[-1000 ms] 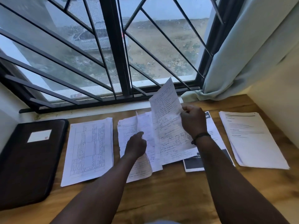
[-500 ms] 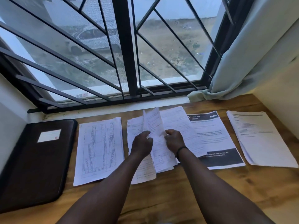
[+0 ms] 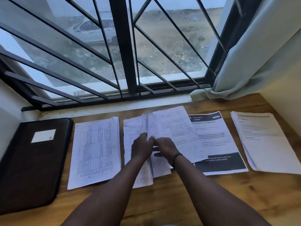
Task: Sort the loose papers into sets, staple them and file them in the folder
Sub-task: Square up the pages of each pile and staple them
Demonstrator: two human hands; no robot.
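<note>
A pile of handwritten sheets (image 3: 135, 126) lies in the middle of the wooden table (image 3: 179, 201). My left hand (image 3: 141, 149) pinches the edge of a sheet that stands up from this pile. Close against it, my right hand (image 3: 164, 147) pinches a sheet of the same pile, its thumb touching the left hand. One loose handwritten sheet (image 3: 175, 128) lies flat to the right and overlaps a printed sheet with a black banner (image 3: 216, 144). A black folder (image 3: 32, 160) lies closed at the far left.
A sheet with a ruled table (image 3: 96, 150) lies between the folder and the pile. A white printed stack (image 3: 263, 141) sits at the far right. A barred window (image 3: 123, 62) and a curtain (image 3: 254, 54) close off the back. A wall (image 3: 290, 103) borders the right.
My right hand brought the raised handwritten sheet down flat over the printed sheet. It then moved left to the pile, beside my left hand, which stayed on the upright sheet.
</note>
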